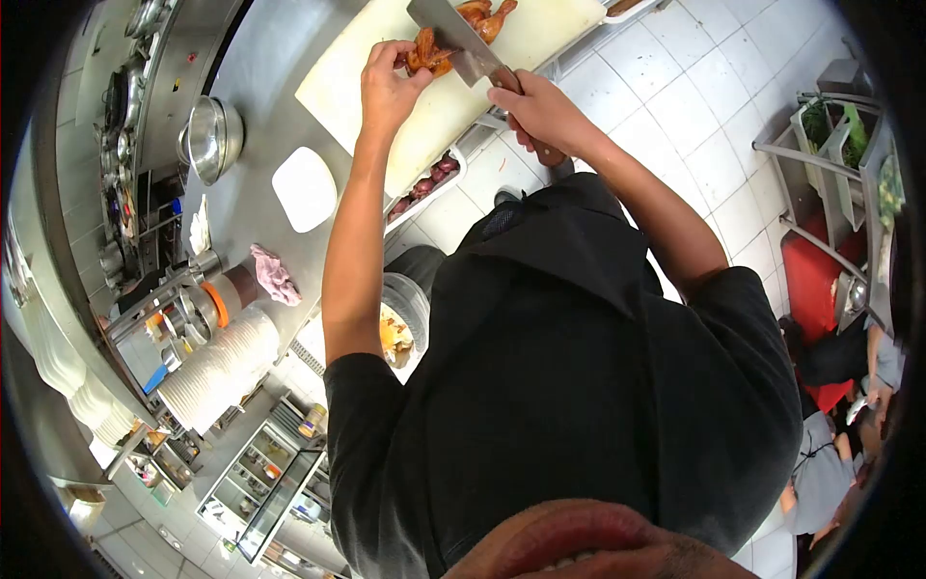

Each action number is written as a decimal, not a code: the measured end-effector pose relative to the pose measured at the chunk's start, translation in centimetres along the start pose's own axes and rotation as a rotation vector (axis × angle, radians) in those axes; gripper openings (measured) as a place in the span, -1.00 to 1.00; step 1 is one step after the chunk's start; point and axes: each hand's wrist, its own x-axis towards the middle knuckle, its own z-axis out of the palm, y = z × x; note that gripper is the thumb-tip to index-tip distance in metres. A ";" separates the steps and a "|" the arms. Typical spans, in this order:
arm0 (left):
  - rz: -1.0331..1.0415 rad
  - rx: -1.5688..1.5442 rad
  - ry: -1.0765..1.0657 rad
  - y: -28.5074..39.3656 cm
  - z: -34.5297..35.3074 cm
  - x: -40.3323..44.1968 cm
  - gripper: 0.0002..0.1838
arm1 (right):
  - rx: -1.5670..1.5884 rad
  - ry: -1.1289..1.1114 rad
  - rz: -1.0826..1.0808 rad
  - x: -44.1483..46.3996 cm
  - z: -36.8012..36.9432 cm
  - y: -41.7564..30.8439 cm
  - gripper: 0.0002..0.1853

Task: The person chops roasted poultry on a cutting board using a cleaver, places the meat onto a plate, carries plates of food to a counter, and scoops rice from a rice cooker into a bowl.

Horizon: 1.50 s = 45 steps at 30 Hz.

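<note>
- Left hand (391, 85): fingers and thumb apparently clamped on glazed brown roast poultry piece (426, 56), left part of off-white cutting board (345, 82).
- Right hand (542, 114): closed round wooden handle of wide steel cleaver (451, 29); blade between that piece and other roast poultry (492, 21).
- White rounded-square dish (305, 189): on steel worktop (262, 116), left of board.

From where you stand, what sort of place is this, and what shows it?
Most likely a restaurant kitchen: a cleaver at cooked meat on a cutting board, many stacked white dishes and metal bowls.
</note>
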 end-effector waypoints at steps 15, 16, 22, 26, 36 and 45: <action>0.012 0.000 0.021 -0.4 0.1 -0.1 -0.57 | -0.160 0.106 -0.051 2.3 2.1 -1.4 -0.59; 0.014 -0.010 0.024 -0.4 0.1 -0.2 -0.58 | -0.172 0.095 -0.039 0.8 1.7 -1.3 -0.59; 0.030 -0.046 0.030 -1.4 0.3 -0.2 -0.59 | -0.237 0.072 0.004 2.6 2.3 -1.5 -0.57; 0.012 -0.007 0.011 -1.3 -0.3 -0.1 -0.59 | -0.297 0.118 -0.067 2.3 3.4 -2.0 -0.61; 0.113 -0.060 -0.147 -2.8 -3.1 1.9 -0.59 | -0.359 0.114 0.011 1.6 3.7 -3.4 -0.61; 0.744 0.143 -0.079 9.0 -0.6 15.4 -0.48 | -0.487 0.280 -0.128 1.9 5.9 -0.7 -0.71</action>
